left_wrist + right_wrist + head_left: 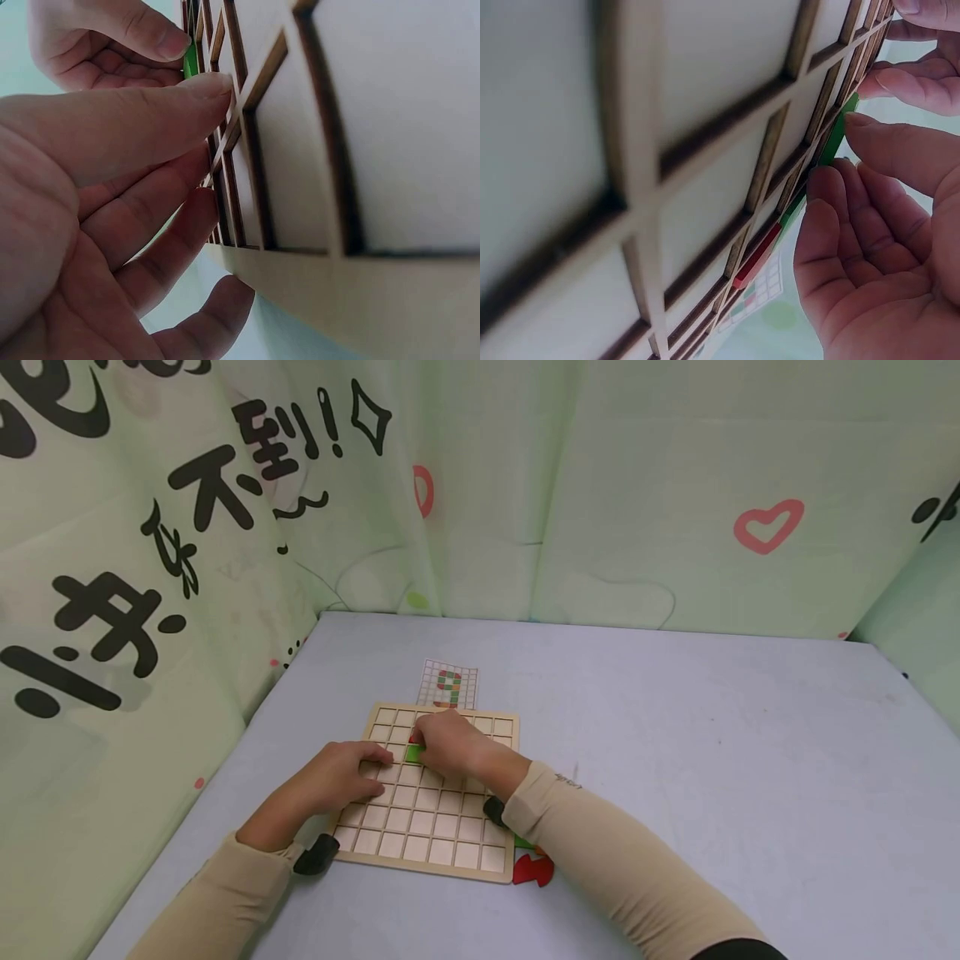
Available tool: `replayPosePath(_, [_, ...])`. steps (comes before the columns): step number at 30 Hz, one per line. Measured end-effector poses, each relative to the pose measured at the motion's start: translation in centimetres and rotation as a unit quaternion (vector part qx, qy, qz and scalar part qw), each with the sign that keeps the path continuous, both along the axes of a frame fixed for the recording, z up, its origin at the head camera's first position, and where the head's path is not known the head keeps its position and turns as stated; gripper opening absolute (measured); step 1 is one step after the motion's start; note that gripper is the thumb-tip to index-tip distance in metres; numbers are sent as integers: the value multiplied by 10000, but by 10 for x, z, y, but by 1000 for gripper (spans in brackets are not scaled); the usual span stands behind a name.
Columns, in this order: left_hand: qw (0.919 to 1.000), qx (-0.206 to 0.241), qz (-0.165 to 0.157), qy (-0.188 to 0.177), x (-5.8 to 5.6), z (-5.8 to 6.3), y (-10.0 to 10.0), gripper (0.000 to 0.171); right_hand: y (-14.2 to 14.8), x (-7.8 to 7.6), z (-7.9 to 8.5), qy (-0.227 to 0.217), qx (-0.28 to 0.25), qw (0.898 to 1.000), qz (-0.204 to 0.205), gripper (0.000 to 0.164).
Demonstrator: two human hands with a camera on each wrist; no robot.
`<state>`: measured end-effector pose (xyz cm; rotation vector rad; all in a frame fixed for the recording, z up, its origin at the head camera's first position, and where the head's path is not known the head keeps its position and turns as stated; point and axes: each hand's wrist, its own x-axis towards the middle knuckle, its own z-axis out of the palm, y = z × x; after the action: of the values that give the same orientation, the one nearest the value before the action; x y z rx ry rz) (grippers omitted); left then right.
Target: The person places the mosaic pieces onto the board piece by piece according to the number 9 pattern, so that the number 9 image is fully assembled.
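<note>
The right hand (pixel 453 747) pinches a green tile (pixel 414 754) on the gridded board (pixel 395 821) in the head view, hiding most of a red piece; the left hand (pixel 337 777) lies loosely spread at the board's left. The right sleeve (pixel 600 843) partly covers loose pieces — red ones (pixel 534 870) show best. The left wrist view leaves only a green sliver. The right wrist view shows thumb against green — the tile's far side is hidden.

There are two hands around one grid board (pixel 422 823): one left hand (pixel 336 777) at nine o'clock, one right hand (pixel 452 745) at one o'clock. One printed card (pixel 448 683) is at twelve o'clock. At least one green piece (pixel 414 754) is on the board; at four o'clock, at least one red piece (pixel 534 870).
</note>
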<state>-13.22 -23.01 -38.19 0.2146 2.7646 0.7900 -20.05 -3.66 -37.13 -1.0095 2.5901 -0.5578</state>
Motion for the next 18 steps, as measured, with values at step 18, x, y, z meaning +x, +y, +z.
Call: replayPosePath(18, [10000,18,-30,30,0,-1,0,33,1,-2,-4,-29,-133,9999,19,10])
